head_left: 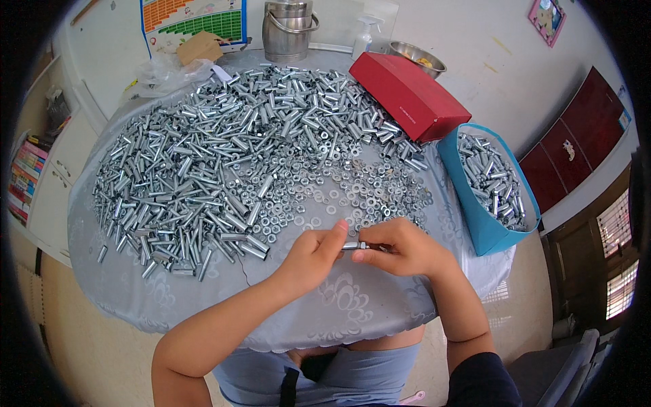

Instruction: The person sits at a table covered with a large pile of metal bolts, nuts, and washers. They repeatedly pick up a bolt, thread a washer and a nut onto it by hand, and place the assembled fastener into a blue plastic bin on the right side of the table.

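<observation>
My left hand [313, 254] and my right hand [400, 247] meet over the near edge of a round table covered with a pale grey cloth [203, 298]. Between their fingertips they pinch one small silver metal sleeve with a nut at its end [354, 245]. A broad heap of silver metal sleeves [203, 156] covers the table's left and far side. Loose nuts and washers [352, 183] lie scattered just beyond my hands.
A blue bag [485, 227] holding several metal sleeves stands at the table's right edge. A red box [407, 95] lies at the far right. Behind it are a steel bowl [415, 55], a steel pot [288, 30] and a spray bottle [365, 34].
</observation>
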Motion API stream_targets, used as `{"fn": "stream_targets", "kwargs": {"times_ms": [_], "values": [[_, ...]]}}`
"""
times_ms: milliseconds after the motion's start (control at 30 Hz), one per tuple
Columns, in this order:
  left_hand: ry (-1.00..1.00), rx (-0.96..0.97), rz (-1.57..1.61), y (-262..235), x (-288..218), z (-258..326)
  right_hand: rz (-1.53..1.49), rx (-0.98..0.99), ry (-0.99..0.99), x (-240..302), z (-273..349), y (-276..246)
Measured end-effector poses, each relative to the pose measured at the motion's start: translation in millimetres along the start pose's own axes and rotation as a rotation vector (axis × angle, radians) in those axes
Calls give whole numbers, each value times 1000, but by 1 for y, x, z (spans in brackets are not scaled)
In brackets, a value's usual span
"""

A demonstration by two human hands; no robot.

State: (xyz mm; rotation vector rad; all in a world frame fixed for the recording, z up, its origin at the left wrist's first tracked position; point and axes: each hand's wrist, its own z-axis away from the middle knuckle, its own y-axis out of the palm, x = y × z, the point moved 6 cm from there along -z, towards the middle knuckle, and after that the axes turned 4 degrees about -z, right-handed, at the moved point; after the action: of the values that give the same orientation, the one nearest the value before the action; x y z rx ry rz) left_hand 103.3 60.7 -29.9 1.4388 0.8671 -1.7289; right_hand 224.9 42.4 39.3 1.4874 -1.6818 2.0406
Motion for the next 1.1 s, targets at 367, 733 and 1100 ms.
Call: {"fn": "stream_targets", "kwargs": {"times_ms": [367,733,1100], "values": [[-69,102,150,2,-1,1,-442,-139,298,-18,6,-8],[-108,117,223,3,-6,-1,-1713,-966,-239,-89,57,-111],[71,49,-66,0,-8,1,-1193,-882,183,-83,34,-75]]}}
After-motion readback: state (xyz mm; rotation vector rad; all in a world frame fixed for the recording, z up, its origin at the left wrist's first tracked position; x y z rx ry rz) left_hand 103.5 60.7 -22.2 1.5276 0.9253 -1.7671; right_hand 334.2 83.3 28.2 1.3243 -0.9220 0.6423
